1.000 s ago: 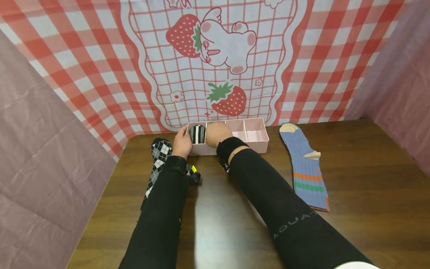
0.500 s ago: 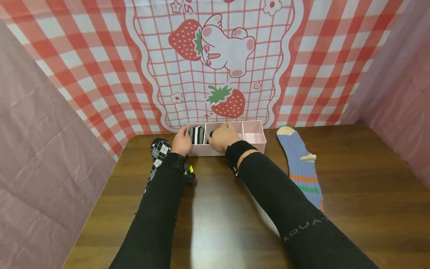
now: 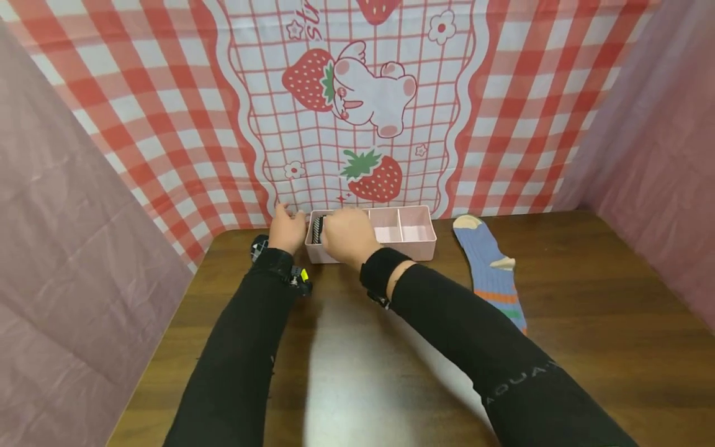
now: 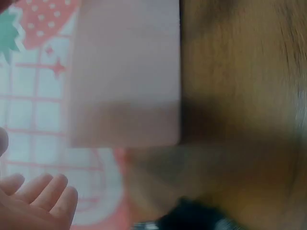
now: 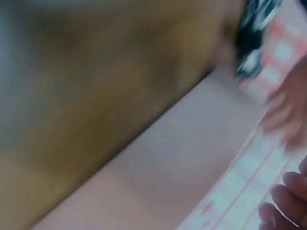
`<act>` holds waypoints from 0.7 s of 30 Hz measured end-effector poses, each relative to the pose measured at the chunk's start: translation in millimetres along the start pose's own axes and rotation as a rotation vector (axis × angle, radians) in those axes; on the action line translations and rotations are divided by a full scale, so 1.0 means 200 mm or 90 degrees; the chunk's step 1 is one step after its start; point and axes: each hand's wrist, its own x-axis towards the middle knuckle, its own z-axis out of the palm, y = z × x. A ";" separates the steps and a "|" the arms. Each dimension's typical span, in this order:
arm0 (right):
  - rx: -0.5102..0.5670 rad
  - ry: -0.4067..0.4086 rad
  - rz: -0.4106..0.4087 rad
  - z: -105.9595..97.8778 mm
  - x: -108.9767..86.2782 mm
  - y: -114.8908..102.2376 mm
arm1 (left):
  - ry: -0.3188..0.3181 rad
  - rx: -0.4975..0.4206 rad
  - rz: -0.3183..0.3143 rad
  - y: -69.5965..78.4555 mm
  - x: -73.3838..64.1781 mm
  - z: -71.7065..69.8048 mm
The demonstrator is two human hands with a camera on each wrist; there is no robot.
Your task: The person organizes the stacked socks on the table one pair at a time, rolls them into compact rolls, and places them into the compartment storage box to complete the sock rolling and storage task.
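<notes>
A pale pink divided box (image 3: 402, 250) stands at the back of the table. In its leftmost compartment sits a rolled black-and-white striped sock (image 3: 316, 230), partly covered by my right hand (image 3: 350, 236). That hand is over the left part of the box with its knuckles up, and bent fingertips (image 5: 283, 201) show at the edge of the right wrist view; what they hold or press cannot be told. Just left of the box, my left hand (image 3: 287, 230) is off it, with relaxed fingers and nothing in them. A black-and-white argyle sock (image 3: 258, 246) lies partly hidden beneath the left arm.
To the right of the box lies a flat blue sock (image 3: 488, 261) with orange and green stripes. Behind the wooden table (image 3: 581, 298) hangs a red-checked cloth with strawberries (image 3: 374, 177). Pink fabric (image 3: 84, 267) closes off both sides.
My left hand has let go of the box's left end and moved left. My right hand has moved left within the box, toward the striped sock. The head view has tilted up slightly.
</notes>
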 end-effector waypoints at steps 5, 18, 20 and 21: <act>0.053 -0.006 -0.045 -0.06 -0.06 -0.19 | -0.127 0.083 0.128 0.10 -0.08 -0.15; 0.109 -0.100 -0.170 -0.12 -0.36 -0.47 | -0.262 0.249 0.250 0.03 -0.43 -0.51; 0.095 -0.146 -0.211 -0.12 -0.39 -0.50 | -0.267 0.295 0.258 -0.01 -0.43 -0.51; 0.081 -0.170 -0.236 -0.11 -0.41 -0.52 | -0.271 0.315 0.260 -0.03 -0.42 -0.51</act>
